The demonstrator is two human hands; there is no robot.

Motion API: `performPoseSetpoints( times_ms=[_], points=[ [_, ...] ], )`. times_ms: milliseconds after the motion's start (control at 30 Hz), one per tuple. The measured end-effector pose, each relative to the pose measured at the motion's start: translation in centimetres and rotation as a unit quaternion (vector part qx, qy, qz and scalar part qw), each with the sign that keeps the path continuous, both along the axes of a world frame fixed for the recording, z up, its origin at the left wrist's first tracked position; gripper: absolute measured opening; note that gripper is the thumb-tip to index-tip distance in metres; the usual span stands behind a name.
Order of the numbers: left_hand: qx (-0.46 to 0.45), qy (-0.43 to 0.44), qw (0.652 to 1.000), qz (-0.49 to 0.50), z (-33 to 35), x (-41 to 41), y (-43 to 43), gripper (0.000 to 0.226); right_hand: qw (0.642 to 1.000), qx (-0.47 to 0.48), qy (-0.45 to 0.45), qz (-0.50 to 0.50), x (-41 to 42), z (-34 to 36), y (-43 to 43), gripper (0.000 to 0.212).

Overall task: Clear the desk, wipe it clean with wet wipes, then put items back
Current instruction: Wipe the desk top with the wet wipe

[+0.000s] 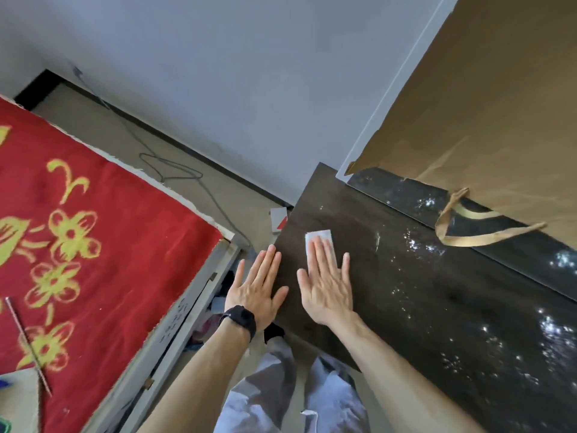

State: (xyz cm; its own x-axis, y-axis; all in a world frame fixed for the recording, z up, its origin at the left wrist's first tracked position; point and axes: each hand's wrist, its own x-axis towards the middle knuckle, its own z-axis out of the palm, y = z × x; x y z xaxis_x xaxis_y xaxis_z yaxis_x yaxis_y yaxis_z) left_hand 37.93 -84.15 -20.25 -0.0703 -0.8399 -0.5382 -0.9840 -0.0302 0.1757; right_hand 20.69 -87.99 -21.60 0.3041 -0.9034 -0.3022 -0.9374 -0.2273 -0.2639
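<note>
Both forearms reach forward over the dark desk (421, 292). Right hand (326, 285), fingers spread flat, presses a folded white wipe (320, 242) onto the desk near its left edge. Left hand (257, 285), wearing a black watch (239, 318), rests flat and empty at that edge.

A dark wood-grain desk (421, 307) is seen filling the lower right, its top speckled with bright wet glints towards 3 o'clock. A folded white wet wipe (320, 242) is laid flat near the desk's left edge, pressed under the spread fingers of the right hand (326, 289). The left hand (256, 285) is laid flat at the desk's left edge, at 9 o'clock from the wipe. At 1 o'clock a tan ribbon (462, 226) is draped onto the desk top from brown paper (484, 120) hung above its far edge
</note>
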Motion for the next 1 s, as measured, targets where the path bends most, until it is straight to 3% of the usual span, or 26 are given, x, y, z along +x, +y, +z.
performPoseSetpoints(
  times_ms=[167,300,467,533,667,767,900,1000],
  points=[
    [0.017,-0.034,0.999,-0.016,-0.3,-0.2,-0.2,0.068,0.999,-0.015,-0.025,0.013,4.1,-0.3,-9.4,0.059],
    [0.017,-0.048,0.998,-0.031,-0.3,-0.1,-0.4,0.068,0.985,0.004,0.005,-0.173,-2.2,-0.9,-9.4,0.063],
    [-0.037,-0.066,0.996,-0.054,-0.5,0.3,-0.1,0.070,0.921,0.036,0.036,-0.387,-10.0,0.2,-4.2,0.066],
    [-0.020,-0.068,0.995,-0.066,-0.4,0.2,-0.3,0.071,0.922,0.040,0.032,-0.384,-8.2,0.4,-3.5,0.067],
    [-0.008,-0.072,0.995,-0.066,-0.2,0.1,-0.5,0.070,0.983,-0.014,0.010,-0.182,-1.5,-0.5,-5.3,0.070],
    [-0.003,-0.078,0.995,-0.069,-0.2,-0.2,-0.6,0.070,0.995,-0.024,0.005,-0.094,-0.9,-0.7,-8.7,0.069],
    [-0.031,-0.082,0.994,-0.070,-0.5,0.1,-0.4,0.072,0.981,-0.005,0.016,-0.194,-6.9,-0.8,-9.4,0.066],
    [-0.016,-0.089,0.993,-0.082,-0.2,0.0,-0.4,0.074,0.938,0.007,0.038,-0.343,-12.9,-0.6,-6.9,0.067]
  ],
)
